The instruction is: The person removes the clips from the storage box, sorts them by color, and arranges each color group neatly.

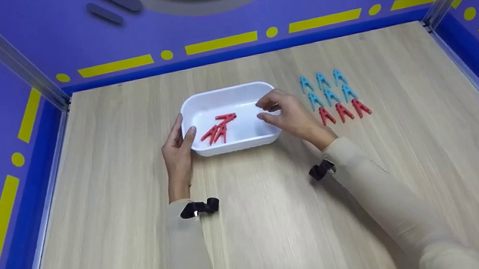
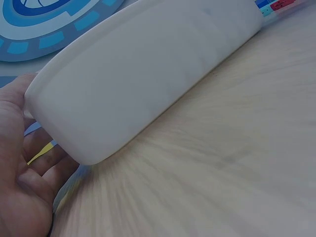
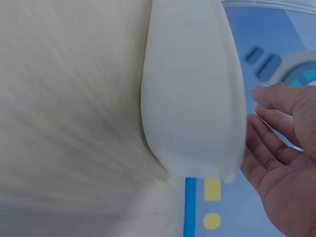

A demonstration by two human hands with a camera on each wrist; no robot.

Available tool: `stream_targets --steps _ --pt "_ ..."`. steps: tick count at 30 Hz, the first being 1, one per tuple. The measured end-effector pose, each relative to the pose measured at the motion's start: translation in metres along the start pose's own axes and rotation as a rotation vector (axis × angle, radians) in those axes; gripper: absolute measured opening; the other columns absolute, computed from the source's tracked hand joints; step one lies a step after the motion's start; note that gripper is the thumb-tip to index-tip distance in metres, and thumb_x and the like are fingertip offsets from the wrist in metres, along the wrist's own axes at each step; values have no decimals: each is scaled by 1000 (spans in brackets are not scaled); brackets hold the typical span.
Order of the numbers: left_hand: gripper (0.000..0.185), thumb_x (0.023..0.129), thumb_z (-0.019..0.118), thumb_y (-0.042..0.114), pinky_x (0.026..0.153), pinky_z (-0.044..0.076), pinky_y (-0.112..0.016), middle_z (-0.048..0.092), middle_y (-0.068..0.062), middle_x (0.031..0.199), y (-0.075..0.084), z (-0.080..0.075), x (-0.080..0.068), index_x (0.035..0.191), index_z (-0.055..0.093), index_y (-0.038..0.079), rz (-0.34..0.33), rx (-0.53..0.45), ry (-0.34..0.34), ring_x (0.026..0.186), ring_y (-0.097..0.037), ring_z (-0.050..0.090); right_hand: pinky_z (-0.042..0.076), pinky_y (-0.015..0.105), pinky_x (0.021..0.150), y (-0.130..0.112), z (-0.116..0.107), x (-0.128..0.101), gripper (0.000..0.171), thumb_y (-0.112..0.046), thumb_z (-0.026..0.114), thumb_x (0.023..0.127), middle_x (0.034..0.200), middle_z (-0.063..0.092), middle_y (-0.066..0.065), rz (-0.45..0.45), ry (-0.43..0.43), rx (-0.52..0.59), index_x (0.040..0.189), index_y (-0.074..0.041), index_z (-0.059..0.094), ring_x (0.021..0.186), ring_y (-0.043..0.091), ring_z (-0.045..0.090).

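Note:
A white plastic tub [image 1: 241, 144] stands on the table with several red clothespins [image 1: 220, 132] lying in its left half. My left hand [image 1: 177, 155] grips the tub's left wall, thumb over the rim and fingers along the outside. In the left wrist view, that hand [image 2: 24, 163] is at the tub's corner. Over the tub's right end hovers my right hand [image 1: 286, 115], thumb and fingers apart with nothing visible between them. The right wrist view shows this hand [image 3: 284, 143] beside the tub's rim [image 3: 239, 98], palm partly visible.
Right of the tub, light blue clothespins [image 1: 328, 96] lie in two rows of three, with a row of three red clothespins [image 1: 344, 111] nearer me. Purple-blue panels [image 1: 223, 23] wall the wooden table [image 1: 253, 227] at the back and both sides.

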State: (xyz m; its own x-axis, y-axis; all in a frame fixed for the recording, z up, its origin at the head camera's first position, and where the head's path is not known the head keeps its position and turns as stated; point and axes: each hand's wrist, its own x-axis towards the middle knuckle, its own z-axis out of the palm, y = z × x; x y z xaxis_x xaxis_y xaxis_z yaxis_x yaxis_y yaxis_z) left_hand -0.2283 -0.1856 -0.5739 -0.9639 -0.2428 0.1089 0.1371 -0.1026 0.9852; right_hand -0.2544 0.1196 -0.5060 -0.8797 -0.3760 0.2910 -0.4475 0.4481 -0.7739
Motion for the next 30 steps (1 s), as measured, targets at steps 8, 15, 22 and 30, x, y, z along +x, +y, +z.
stream_targets --steps 8,15,22,30 --pt "59 101 76 14 124 33 -30 46 -9 164 27 7 -11 155 53 5 -38 -1 -2 154 -23 37 59 39 100 2 18 25 26 -3 77 97 118 68 16 11 -57 -94 122 3 70 109 28 68" --pt "58 101 75 11 126 32 -36 45 -13 164 25 6 -10 154 53 1 -27 -58 -10 154 -25 37 59 40 97 3 30 43 27 -3 78 96 115 69 19 11 -112 -130 120 7 71 106 32 68" --pt "59 101 75 11 126 32 -35 45 -13 164 25 6 -10 154 53 2 -34 -56 1 154 -24 37 58 42 96 4 39 56 27 -1 79 94 113 69 22 24 -171 -161 118 9 71 107 34 67" --pt "60 101 75 13 126 31 -37 45 -11 164 24 5 -10 155 52 3 -36 -28 -5 154 -23 37 57 41 98 8 44 69 27 -1 77 95 116 70 23 77 -214 -175 119 9 72 109 35 68"
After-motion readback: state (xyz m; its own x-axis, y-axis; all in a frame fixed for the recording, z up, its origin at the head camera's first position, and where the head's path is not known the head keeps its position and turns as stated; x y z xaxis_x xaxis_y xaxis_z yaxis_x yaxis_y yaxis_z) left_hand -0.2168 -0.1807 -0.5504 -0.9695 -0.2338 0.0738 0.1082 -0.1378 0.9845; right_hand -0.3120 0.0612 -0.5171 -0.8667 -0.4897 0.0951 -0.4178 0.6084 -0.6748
